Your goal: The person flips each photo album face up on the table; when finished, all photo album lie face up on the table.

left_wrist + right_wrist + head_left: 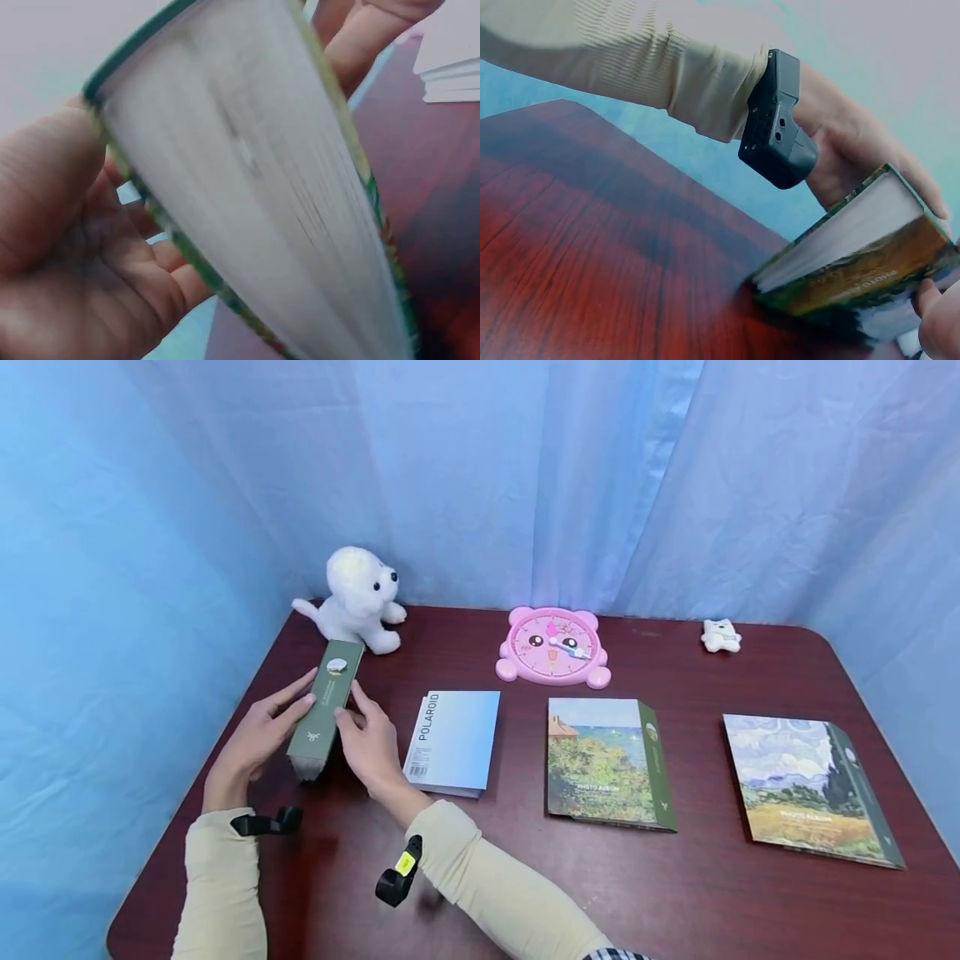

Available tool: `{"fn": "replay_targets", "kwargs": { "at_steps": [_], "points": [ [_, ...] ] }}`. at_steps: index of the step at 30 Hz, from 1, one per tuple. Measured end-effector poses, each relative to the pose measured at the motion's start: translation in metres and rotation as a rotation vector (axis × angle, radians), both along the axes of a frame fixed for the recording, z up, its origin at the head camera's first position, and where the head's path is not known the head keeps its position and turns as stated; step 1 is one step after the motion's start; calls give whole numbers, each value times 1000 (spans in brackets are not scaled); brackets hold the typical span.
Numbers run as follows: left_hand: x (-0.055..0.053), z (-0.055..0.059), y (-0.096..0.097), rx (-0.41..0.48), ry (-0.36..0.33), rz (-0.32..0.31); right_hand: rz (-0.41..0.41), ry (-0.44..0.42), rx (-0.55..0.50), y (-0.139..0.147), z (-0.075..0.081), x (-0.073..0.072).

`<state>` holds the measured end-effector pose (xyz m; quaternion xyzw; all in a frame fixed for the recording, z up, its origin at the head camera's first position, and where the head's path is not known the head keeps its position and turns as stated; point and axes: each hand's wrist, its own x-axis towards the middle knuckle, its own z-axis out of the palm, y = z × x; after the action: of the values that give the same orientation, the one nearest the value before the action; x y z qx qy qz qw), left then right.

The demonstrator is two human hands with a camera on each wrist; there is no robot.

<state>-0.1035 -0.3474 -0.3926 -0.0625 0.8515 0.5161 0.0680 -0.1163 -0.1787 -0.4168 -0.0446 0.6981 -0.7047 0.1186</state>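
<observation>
A thick photo album (321, 714) with a dark green spine stands tilted on the table, spine facing up. My left hand (258, 731) grips its left cover and my right hand (369, 739) grips the right one, thumbs near the spine. In the left wrist view the white page block (232, 157) fans out between the covers, and the left hand (82, 247) lies along one of them. The right wrist view shows the album's painted cover (862, 285), its lower edge at the tabletop, with the right thumb (939, 322) against it.
Right of the hands lies a blue-white Polaroid album (457, 735). Farther right are a seaside-painted photo album (600, 764) and a wheat-field one (806, 789). Behind stand a white plush dog (356, 593), close to the held album, a pink toy clock (553, 647) and a small white bear (721, 636).
</observation>
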Motion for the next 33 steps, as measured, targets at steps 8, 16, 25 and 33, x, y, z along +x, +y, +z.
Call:
{"fn": "replay_targets", "kwargs": {
  "at_steps": [8, 16, 25, 33],
  "points": [
    [-1, 4, -7, 58, 90, 12, 34, 143, 35, -2, 7, -4],
    [3, 9, -24, 115, 61, 7, 158, 208, 110, -9, -1, -6],
    [5, 19, -32, -107, 86, -13, 276, 194, 232, -15, -22, -4],
    [5, 26, -36, -283, 27, 17, 324, 154, 343, -22, -34, -2]
  ]
}}
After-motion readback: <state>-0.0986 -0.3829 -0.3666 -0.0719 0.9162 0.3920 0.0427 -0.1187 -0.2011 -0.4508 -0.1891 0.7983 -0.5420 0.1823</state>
